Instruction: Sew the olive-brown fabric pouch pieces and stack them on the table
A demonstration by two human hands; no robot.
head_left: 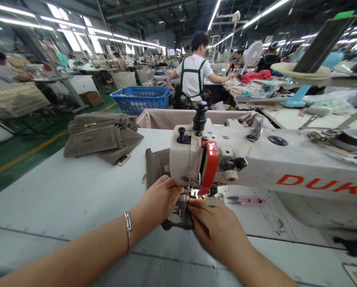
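Note:
Under the head of a white sewing machine [184,155] lies a grey-brown fabric piece [156,161] with a small label and a gold zipper pull [144,177] at its left edge. My left hand [163,199] is closed on the fabric just left of the needle area, fingertips pinched near the presser foot. Close to the front of the needle, my right hand [216,225] grips the near edge of the same piece. An orange guard [209,167] stands above my fingertips. The needle's tip and the stitching are too small to make out.
Stacked grey-brown fabric pieces [97,137] lie on the table's far left. Pink thread snips [247,200] rest right of the needle. Behind the table are a pinkish cloth-lined bin [166,118], a blue basket [142,99] and a seated co-worker [196,73].

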